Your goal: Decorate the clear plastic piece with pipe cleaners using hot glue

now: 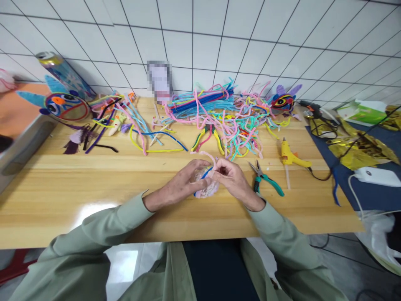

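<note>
Between my hands, just above the wooden table (131, 179), is a small rounded clear piece (209, 191) with blue and pink strips around it. My left hand (184, 180) grips it from the left, thumb across its front. At its upper right, my right hand (231, 177) pinches a pink pipe cleaner (205, 154), whose free end curls up and left. Part of the piece is hidden behind my fingers. Teal-handled pliers (266, 180) lie right of my right hand. Yellow-and-green-handled pliers (208, 136) lie beyond both hands.
A heap of pipe cleaners (200, 104) runs along the tiled wall. A yellow glue gun (291, 154) with its cord lies at right, near gold foil (360, 146). Masklike figures (64, 104) and a can (64, 73) stand at left. A box (25, 154) borders the left edge.
</note>
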Demonstrator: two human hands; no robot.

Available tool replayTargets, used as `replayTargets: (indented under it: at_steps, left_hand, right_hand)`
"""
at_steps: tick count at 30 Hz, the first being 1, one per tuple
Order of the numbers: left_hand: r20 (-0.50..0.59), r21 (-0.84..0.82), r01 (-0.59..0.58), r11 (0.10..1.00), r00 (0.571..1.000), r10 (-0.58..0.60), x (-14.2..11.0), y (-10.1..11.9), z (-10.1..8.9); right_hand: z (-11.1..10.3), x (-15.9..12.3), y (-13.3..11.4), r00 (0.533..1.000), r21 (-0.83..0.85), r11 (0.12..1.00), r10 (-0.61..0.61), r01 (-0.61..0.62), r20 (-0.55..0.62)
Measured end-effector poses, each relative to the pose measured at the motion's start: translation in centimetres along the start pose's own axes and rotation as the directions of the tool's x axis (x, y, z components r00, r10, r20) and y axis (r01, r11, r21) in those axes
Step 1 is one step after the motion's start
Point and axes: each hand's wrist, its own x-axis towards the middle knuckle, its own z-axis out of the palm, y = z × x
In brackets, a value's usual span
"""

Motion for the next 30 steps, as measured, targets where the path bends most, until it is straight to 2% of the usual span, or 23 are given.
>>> replayTargets:
  at_steps: [7,17,20,22,24,25,26,28,29,30]
  left_hand:
    - [-0.054,-0.068,-0.010,0.998,0.999,0.007,-0.2,-0.3,0.7]
    - [-0.147,-0.040,-0.082,0.996,0.986,0.075,-0.1,-0.8,1.5]
    - [-0.151,0.001,-0.099,0.995,0.984,0.098,-0.2,-0.8,1.5]
    - [-0.164,0.025,-0.106,0.994,0.980,0.108,-0.3,-1.1,1.7]
    - [-0.189,0.049,-0.115,0.992,0.974,0.122,-0.3,-1.7,1.8]
    - [-0.207,0.058,-0.127,0.990,0.969,0.136,-0.3,-2.1,1.9]
    - [-0.217,0.077,-0.141,0.987,0.964,0.155,-0.3,-2.5,2.0]
    - [-0.226,0.100,-0.175,0.979,0.954,0.194,-0.3,-3.1,2.2]
    - [-0.229,0.102,-0.187,0.977,0.951,0.206,-0.3,-3.4,2.2]
    - [-0.232,0.094,-0.193,0.977,0.950,0.211,-0.2,-3.7,2.3]
  right_hand:
    - [-0.4,0.0,-0.1,1.000,0.035,0.999,-0.021,0.020,0.017]
    - [-0.3,0.4,-0.1,0.999,0.006,1.000,0.007,-0.007,-0.038]
    - [-1.1,-0.6,-0.7,0.999,-0.019,1.000,-0.014,0.014,-0.034]
    - [-2.8,-1.9,-0.7,0.996,-0.118,0.992,-0.050,0.041,-0.078]
    - [-5.7,-3.7,0.0,0.973,-0.309,0.950,-0.117,0.052,-0.198]
    - [-7.6,-4.7,0.6,0.947,-0.429,0.903,-0.163,0.030,-0.277]
    - [-9.6,-5.7,1.4,0.903,-0.548,0.836,-0.217,-0.024,-0.370]
    - [-13.8,-7.6,3.1,0.798,-0.722,0.652,-0.296,-0.232,-0.525]
    - [-15.7,-8.3,3.9,0.765,-0.758,0.554,-0.302,-0.344,-0.569]
    - [-17.4,-8.8,4.7,0.743,-0.758,0.519,-0.305,-0.395,-0.596]
